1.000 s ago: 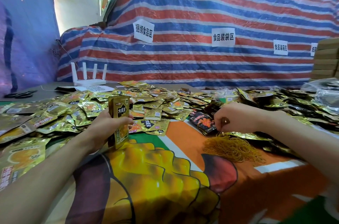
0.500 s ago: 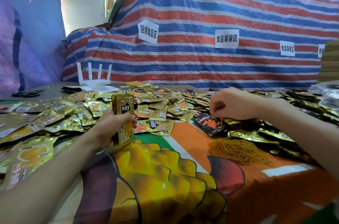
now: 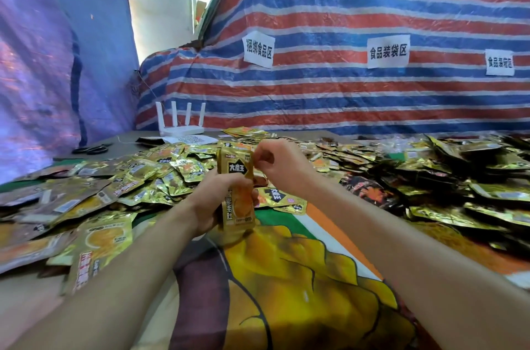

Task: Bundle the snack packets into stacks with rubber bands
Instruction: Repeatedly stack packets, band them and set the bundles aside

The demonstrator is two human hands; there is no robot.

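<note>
Striped tarp [image 3: 344,5] behind, printed cloth [image 3: 286,292] strewn with loose packets [image 3: 143,177], left hand [image 3: 212,200] clasping upright stack [image 3: 236,174] at mid-height, top and foot protruding, right hand [image 3: 282,166] curled against stack's top corner, contents indiscernible.

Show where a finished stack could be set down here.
Bare cloth in the near middle, between the forearms and below the held stack. A grey table strip between scissors and router. Loose packets crowd the left, right and far side.
</note>
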